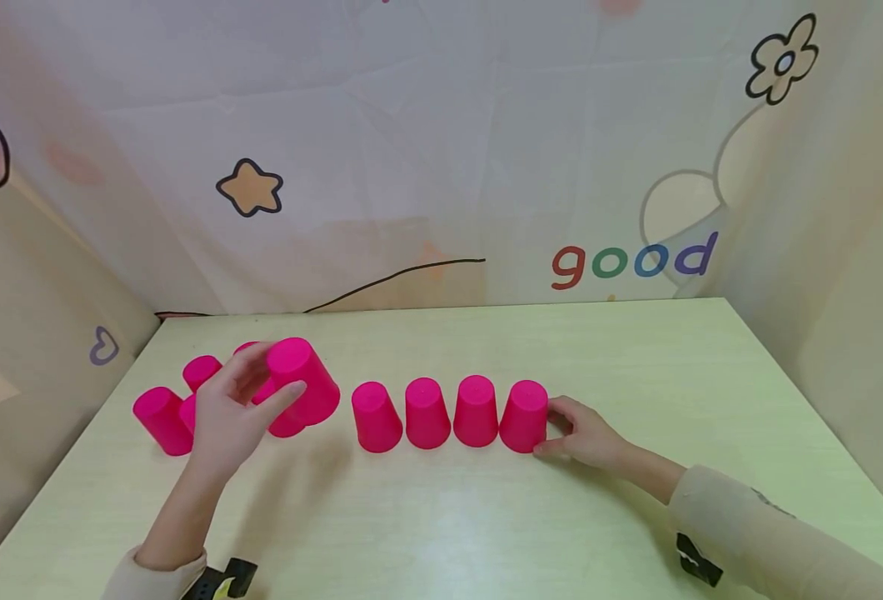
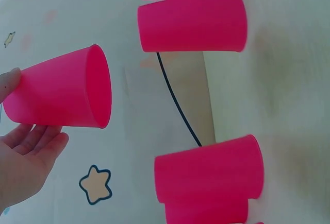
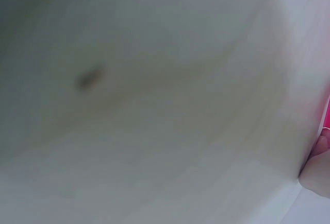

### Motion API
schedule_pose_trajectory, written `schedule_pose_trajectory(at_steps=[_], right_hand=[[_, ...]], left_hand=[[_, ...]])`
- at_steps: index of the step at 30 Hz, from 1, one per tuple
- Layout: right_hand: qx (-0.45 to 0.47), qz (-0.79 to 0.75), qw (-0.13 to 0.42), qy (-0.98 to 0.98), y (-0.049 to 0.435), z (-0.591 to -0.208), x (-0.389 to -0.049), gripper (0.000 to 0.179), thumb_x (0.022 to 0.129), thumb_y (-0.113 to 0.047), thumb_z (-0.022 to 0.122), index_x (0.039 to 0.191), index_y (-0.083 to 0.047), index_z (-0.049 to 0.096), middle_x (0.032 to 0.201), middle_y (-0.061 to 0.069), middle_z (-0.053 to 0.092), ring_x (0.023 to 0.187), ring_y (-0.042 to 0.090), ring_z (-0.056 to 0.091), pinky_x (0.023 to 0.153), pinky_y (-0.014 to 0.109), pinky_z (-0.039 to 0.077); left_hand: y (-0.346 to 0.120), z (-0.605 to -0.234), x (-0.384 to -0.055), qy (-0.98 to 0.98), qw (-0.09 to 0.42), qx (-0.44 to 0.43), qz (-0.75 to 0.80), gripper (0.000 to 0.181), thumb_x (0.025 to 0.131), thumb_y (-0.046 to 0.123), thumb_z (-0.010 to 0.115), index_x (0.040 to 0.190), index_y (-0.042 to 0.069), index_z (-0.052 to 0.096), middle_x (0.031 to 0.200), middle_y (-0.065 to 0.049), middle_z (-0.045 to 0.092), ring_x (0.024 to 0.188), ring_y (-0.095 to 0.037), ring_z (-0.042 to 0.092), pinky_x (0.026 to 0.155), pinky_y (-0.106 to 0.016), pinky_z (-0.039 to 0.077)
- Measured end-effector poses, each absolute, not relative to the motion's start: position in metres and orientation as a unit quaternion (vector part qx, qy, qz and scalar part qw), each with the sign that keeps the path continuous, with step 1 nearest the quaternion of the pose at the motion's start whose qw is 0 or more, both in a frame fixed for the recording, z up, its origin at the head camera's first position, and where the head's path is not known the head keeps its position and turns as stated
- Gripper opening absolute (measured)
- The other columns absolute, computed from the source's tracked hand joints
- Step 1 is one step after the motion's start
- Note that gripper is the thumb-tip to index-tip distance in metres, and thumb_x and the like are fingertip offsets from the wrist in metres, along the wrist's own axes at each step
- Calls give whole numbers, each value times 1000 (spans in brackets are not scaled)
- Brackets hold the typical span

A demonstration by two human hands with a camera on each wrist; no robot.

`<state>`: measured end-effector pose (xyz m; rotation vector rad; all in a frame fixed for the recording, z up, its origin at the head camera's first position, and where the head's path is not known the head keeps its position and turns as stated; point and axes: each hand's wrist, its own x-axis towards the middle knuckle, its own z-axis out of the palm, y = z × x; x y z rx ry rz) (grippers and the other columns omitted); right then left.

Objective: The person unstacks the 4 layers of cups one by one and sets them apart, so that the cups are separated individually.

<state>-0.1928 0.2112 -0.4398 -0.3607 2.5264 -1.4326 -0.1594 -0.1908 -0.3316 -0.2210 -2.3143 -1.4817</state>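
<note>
My left hand grips a bright pink plastic cup between thumb and fingers, mouth down and raised off the table. In the left wrist view, the same cup shows its wide rim facing right, clear of the others. Four-like pink cups stand upside down in a row, several in all, from the left end cup to the right end cup. My right hand holds that right end cup low on its side, thumb in front. Only part of this hand shows in the right wrist view.
Behind my left hand, several more upturned pink cups stand at the table's left, partly hidden. The pale table ends at a printed cloth backdrop, with cloth also at both sides.
</note>
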Motion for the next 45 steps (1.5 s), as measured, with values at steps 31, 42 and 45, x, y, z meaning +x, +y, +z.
schedule_pose_trajectory(at_steps=[31,42,45], right_hand=[[-123,-488,112,857,211,-437,-191,57,71,-11,76,121,0,51,114,12,52,112,34,45,95,47,40],[-120,-493,114,854,211,-438,-191,57,71,-11,77,121,0,50,115,13,51,113,34,45,95,46,40],[-118,-495,115,853,211,-437,-191,57,71,-11,77,121,0,50,114,12,51,112,34,45,94,46,40]], left_hand=[[-250,-385,-160,-854,154,40,-495,57,79,26,71,128,11,47,115,-3,54,95,-5,53,71,-12,48],[-296,-446,-186,-855,158,32,-493,64,76,37,72,132,23,43,122,-3,51,104,-16,52,75,-14,48],[-277,-416,-169,-862,139,31,-487,65,80,31,69,135,15,39,122,-7,50,103,-15,50,77,-9,44]])
